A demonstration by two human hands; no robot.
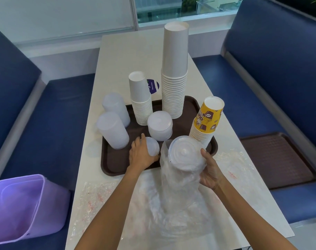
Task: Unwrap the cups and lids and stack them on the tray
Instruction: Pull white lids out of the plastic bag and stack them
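A brown tray point(115, 166) on the white table holds a tall stack of white paper cups point(174, 73), a shorter white stack point(141, 100), a yellow printed stack point(206, 120), two stacks of clear plastic cups point(112, 130) and a pile of white lids point(160, 126). My left hand point(141, 154) grips a small stack of clear lids point(152, 146) on the tray's front part. My right hand point(210, 170) holds a stack of larger clear lids point(185, 152) still sitting in its plastic wrapper point(179, 186).
Loose clear wrappers point(231, 161) lie over the near table. A purple bin point(25, 204) stands on the blue bench at lower left. A second brown tray point(278, 157) rests on the right bench. A round purple sticker point(153, 86) sits behind the cups.
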